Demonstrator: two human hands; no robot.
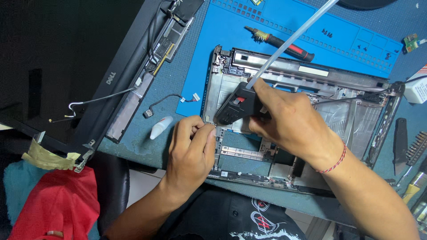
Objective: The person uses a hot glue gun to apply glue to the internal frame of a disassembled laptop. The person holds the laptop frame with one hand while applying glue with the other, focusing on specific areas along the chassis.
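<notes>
My right hand grips a black hot glue gun with a long translucent glue stick slanting up and to the right from its back. The gun's nozzle points down-left at the left edge of an open grey laptop base shell. My left hand pinches that left edge of the shell right by the nozzle, fingers curled onto the frame. The shell lies partly on a blue work mat.
A detached black laptop screen lid with loose cables lies at the left. A small white tube and a connector cable lie by the shell. A red-handled screwdriver rests on the mat. Tools and bits sit at the right. A red cloth lies lower left.
</notes>
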